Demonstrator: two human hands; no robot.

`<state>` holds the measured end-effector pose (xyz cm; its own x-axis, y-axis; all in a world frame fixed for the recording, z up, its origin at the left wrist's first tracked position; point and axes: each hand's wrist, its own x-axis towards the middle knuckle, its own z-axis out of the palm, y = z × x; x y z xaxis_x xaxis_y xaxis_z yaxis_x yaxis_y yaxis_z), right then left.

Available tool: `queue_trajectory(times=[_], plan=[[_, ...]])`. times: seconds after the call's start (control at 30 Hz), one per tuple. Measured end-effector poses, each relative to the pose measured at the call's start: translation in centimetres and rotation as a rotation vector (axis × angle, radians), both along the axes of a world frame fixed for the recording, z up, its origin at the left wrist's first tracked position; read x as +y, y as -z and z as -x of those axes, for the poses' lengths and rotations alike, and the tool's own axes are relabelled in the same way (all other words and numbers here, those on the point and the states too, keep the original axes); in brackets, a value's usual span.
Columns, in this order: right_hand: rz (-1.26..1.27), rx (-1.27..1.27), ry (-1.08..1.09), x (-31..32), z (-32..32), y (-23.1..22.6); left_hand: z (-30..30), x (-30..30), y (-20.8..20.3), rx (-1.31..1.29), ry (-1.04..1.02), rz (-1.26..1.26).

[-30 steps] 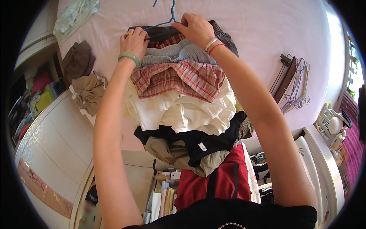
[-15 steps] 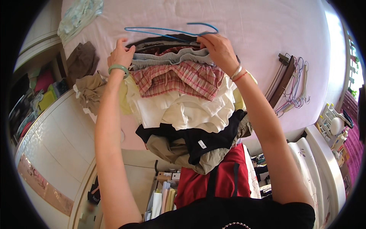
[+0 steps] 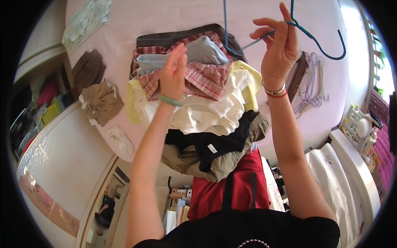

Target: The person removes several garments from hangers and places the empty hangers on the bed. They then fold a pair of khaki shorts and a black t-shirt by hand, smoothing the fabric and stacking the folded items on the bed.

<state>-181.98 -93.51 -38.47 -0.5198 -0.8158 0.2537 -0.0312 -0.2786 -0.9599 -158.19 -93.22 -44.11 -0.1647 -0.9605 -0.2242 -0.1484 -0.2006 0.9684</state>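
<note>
A blue wire hanger is pinched in my right hand, lifted off to the right above the bed. Its hook points to the right, and its frame runs partly out of the top of the picture. My left hand, fingers stretched out, is over the clothes pile and holds nothing. Around it lie a light blue waistband garment, red plaid cloth and a dark garment at the far side. Nearer are a white garment, yellow cloth and a black garment with a white label.
Several hangers lie together on the pink bedsheet at right. Brown cloth, beige cloth and pale cloth lie along the left. A red bag with black straps stands close to me.
The blue hanger has come away from the clothes, moving right and turning in my right hand. My left hand has shifted right and nearer, over the plaid cloth.
</note>
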Motion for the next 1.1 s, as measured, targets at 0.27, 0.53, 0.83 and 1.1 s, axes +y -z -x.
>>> queue_trajectory(times=[0.27, 0.53, 0.83, 1.1], plan=[[-0.538, -0.147, 0.289, 15.5, 9.1, 3.4, 14.0, 12.8, -1.5, 0.156, 0.217, -0.211], [-0.530, -0.562, 0.291, 26.1, 15.7, 9.2, 23.0, 21.3, 0.2, 0.095, 0.455, -0.345], [-0.423, -0.661, 0.077, 28.1, 18.7, 8.0, 31.4, 26.0, 2.0, -0.135, 0.398, 0.022], [-0.713, -0.557, -0.118, 29.2, 19.7, 14.1, 31.7, 27.0, 9.2, -0.459, 0.291, 0.008]])
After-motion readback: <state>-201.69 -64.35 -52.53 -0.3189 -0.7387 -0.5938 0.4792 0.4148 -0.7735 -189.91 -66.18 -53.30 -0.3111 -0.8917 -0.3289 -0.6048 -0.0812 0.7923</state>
